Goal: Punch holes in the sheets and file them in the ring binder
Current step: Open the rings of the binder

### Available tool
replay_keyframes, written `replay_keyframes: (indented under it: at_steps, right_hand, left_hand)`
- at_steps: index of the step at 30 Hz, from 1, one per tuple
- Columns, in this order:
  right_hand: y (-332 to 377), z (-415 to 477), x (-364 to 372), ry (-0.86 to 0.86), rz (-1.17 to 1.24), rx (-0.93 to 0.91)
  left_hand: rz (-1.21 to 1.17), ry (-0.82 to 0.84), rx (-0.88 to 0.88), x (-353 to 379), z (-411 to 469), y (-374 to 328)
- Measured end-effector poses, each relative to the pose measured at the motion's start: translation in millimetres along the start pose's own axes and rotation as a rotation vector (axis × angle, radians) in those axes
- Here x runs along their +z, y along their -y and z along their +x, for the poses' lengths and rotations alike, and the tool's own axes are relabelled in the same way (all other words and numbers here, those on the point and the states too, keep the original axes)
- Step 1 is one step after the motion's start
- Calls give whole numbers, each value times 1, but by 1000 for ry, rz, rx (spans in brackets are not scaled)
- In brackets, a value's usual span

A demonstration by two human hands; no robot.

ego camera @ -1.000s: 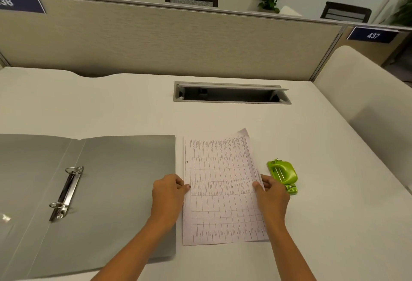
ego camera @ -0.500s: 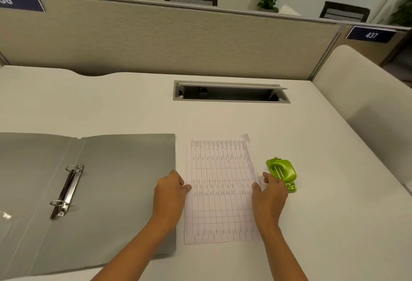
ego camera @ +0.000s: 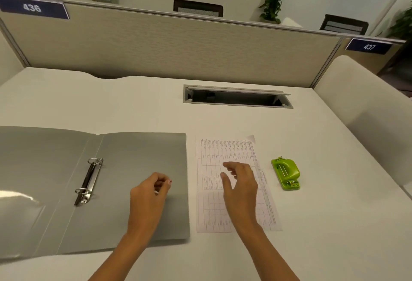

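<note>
A grey ring binder (ego camera: pixel 138 153) lies open on the white desk, its two metal rings (ego camera: pixel 89 180) shut on the spine. Right of it lies a small stack of printed table sheets (ego camera: pixel 214 153), flat, with a lower sheet's corner peeking out at the top right. A green hole punch (ego camera: pixel 286 173) sits to the right of the sheets. My left hand (ego camera: pixel 149 193) hovers over the binder's right cover, fingers loosely curled, holding nothing. Above the middle of the sheets is my right hand (ego camera: pixel 240 185), fingers spread and empty.
A cable hatch (ego camera: pixel 236 96) stands open in the desk behind the sheets. A beige partition (ego camera: pixel 169 46) closes the back, and a white side panel (ego camera: pixel 367 111) rises on the right. The desk (ego camera: pixel 334 225) extends in front and to the right.
Both hands have let go of the sheets' side edges. My left hand moved left over the binder cover; my right hand moved left over the paper. The sheets now lie squared.
</note>
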State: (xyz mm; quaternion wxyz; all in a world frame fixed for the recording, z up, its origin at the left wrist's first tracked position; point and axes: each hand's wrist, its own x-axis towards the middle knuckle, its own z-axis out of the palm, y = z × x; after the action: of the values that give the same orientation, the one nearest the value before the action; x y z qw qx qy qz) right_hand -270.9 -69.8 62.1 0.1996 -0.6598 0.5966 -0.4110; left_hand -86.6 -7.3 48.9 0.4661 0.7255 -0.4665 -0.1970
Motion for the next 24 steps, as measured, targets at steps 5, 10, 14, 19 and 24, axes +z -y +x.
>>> replay_keyframes:
  at_steps: [5,10,14,19,24]
  right_hand:
    - [28,-20,25,99,37,-91]
    - [51,-39,50,161,75,-135]
    - [72,-55,75,241,80,-200]
    - [100,-68,109,352,100,-297]
    - [121,-78,142,440,108,-353]
  left_hand:
    - [-20,-115,-28,-46,-5,29]
    - [31,-246,-43,-86,-6,51]
    - [14,-306,-93,-119,-3,71]
    - [58,-313,-72,-150,9,94]
    - [-4,-201,-113,-168,26,112]
